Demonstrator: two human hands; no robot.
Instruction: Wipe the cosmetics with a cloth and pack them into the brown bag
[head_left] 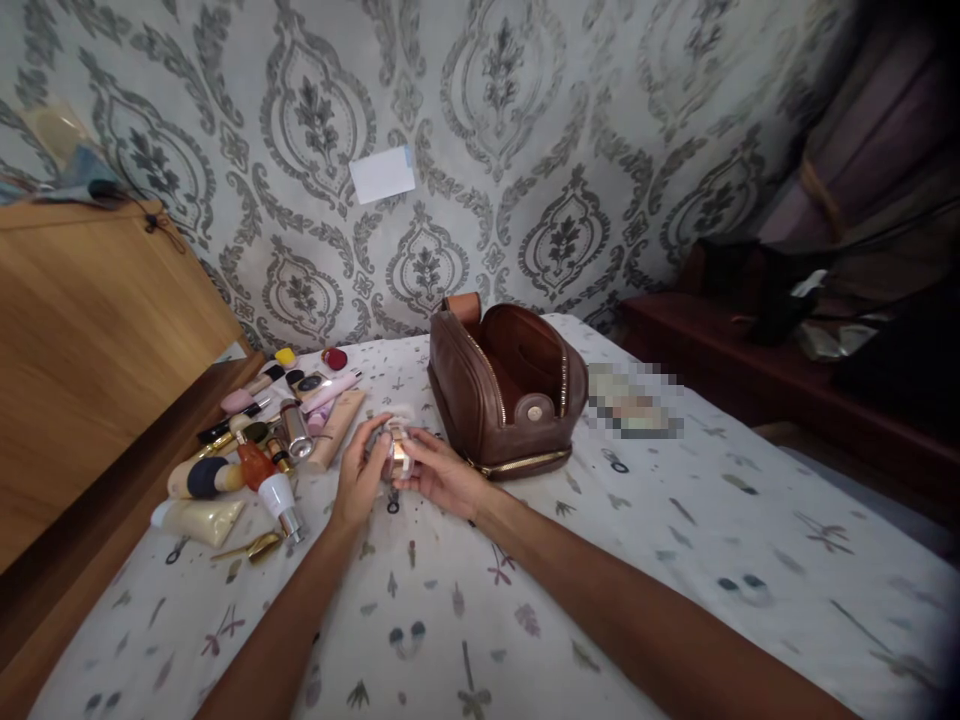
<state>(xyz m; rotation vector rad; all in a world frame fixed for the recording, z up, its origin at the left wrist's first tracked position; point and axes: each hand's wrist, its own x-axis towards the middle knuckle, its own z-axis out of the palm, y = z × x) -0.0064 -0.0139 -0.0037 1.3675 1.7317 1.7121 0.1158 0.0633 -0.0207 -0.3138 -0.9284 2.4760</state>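
Between both hands is a small round clear jar [399, 452] with a coppery band. My left hand [363, 468] is closed around its left side, and my right hand [442, 474] grips its right side with fingers and thumb. Just right of the hands stands a brown leather bag [480, 400], its top unzipped and gaping. Left of the hands lie several cosmetics, among them a beige tube [339, 430], a silver cylinder [297, 430], an orange bottle with a white cap [259, 470], a cream tube [199, 520] and a thick brush [206, 478].
A patterned white sheet [450, 620] covers the surface. A blurred-out flat item [634, 400] lies right of the bag. Wooden furniture [97, 350] borders the left side, patterned wallpaper [495, 150] the back. Dark red furniture [690, 330] with black items stands at the right.
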